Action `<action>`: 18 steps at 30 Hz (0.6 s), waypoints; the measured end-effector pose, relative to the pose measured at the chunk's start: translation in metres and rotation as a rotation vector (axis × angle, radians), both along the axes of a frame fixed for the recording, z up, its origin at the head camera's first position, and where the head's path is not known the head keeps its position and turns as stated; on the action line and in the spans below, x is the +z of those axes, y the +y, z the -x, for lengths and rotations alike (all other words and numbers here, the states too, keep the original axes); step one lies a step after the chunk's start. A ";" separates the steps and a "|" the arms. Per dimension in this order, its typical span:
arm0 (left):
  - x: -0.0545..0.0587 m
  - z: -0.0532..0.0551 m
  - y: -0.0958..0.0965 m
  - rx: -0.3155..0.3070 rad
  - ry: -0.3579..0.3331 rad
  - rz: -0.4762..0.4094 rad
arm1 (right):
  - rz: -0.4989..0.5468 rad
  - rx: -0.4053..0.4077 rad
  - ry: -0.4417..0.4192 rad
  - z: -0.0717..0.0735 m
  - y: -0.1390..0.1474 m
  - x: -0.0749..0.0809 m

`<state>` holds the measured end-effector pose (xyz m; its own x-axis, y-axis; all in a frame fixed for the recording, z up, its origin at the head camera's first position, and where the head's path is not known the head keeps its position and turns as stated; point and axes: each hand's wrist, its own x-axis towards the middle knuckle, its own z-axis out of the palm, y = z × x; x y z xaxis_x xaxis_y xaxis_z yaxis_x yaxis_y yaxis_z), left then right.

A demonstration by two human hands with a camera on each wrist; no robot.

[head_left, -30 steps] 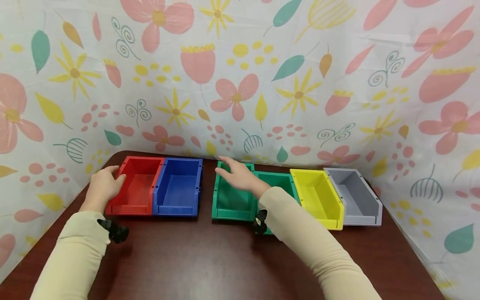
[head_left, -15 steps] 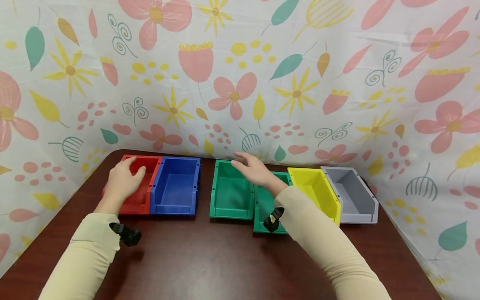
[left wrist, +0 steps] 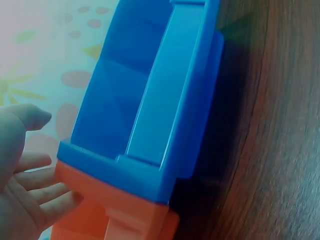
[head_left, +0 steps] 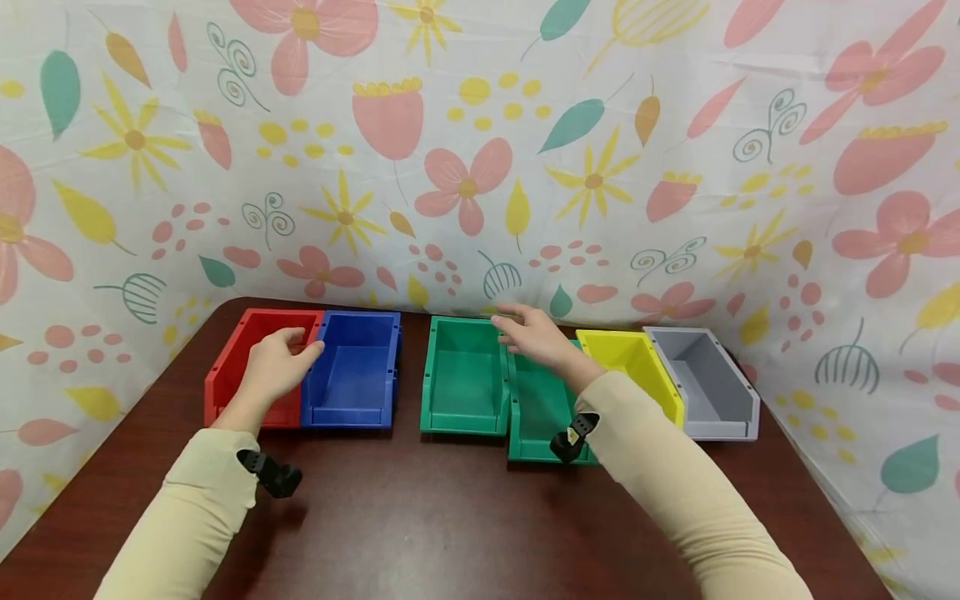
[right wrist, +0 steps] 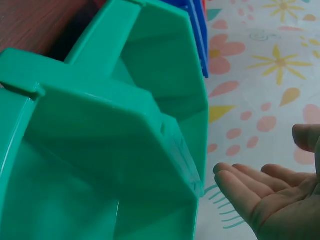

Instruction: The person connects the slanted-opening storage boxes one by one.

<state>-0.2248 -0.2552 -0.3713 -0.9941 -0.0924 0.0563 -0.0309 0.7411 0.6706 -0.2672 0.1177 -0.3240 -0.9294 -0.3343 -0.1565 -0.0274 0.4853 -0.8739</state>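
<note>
My left hand point(head_left: 274, 365) is over the red bin point(head_left: 225, 367), its thumb reaching toward the blue bin point(head_left: 352, 375). In the left wrist view that hand point(left wrist: 25, 175) has loosely spread fingers and holds nothing, beside the joined blue and red bins. My right hand point(head_left: 542, 337) hovers above the back of the right green bin point(head_left: 542, 412), fingers extended and holding nothing. To its left stands another green bin point(head_left: 463, 375). The right wrist view shows the right hand point(right wrist: 272, 197) palm up, apart from the green bins' rims.
A yellow bin point(head_left: 626, 358) and a grey bin point(head_left: 701, 379) stand at the right end of the row. The brown table point(head_left: 420, 508) stretches in front of the bins. A flower-patterned curtain point(head_left: 465, 108) hangs close behind. A gap separates the blue bin from the left green one.
My left hand has moved right, from the red bin's outer left side to its right side near the blue bin. My right hand has shifted right, from the left green bin to the right one.
</note>
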 end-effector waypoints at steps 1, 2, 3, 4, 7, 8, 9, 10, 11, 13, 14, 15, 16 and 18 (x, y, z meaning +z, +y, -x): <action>0.000 0.000 0.002 -0.002 -0.002 -0.001 | 0.010 -0.009 -0.013 -0.001 0.001 0.001; 0.000 0.001 0.004 -0.005 -0.004 -0.001 | 0.020 -0.015 -0.024 -0.002 0.001 0.003; 0.000 0.001 0.006 -0.006 -0.006 0.000 | 0.030 -0.023 -0.035 -0.003 0.002 0.003; 0.000 0.002 0.007 -0.006 -0.011 -0.002 | 0.034 -0.028 -0.041 -0.003 0.003 0.004; 0.001 0.002 0.010 0.001 -0.020 -0.004 | 0.040 -0.042 -0.057 -0.005 0.005 0.004; 0.001 0.003 0.011 0.005 -0.019 0.000 | 0.041 -0.047 -0.063 -0.005 0.005 0.003; 0.001 0.004 0.011 0.010 -0.020 0.005 | 0.044 -0.054 -0.070 -0.006 0.006 0.003; 0.000 0.004 0.011 0.014 -0.021 0.013 | 0.047 -0.057 -0.078 -0.006 0.006 0.002; 0.000 0.005 0.011 0.018 -0.022 0.021 | 0.055 -0.062 -0.093 -0.006 0.006 0.002; -0.001 0.006 0.011 0.027 -0.025 0.034 | 0.070 -0.069 -0.120 -0.006 0.006 0.001; -0.001 0.007 0.011 0.031 -0.026 0.037 | 0.078 -0.071 -0.134 -0.006 0.007 0.000; -0.002 0.007 0.011 0.033 -0.029 0.038 | 0.088 -0.072 -0.148 -0.006 0.007 0.001; -0.001 0.007 0.011 0.034 -0.030 0.038 | 0.096 -0.077 -0.165 -0.005 0.006 0.000; -0.001 0.007 0.011 0.036 -0.032 0.034 | 0.108 -0.081 -0.188 -0.005 0.006 0.001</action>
<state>-0.2318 -0.2442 -0.3724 -0.9915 -0.1267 0.0286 -0.0787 0.7615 0.6434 -0.2622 0.1239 -0.3235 -0.9117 -0.2838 -0.2970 0.1764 0.3826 -0.9069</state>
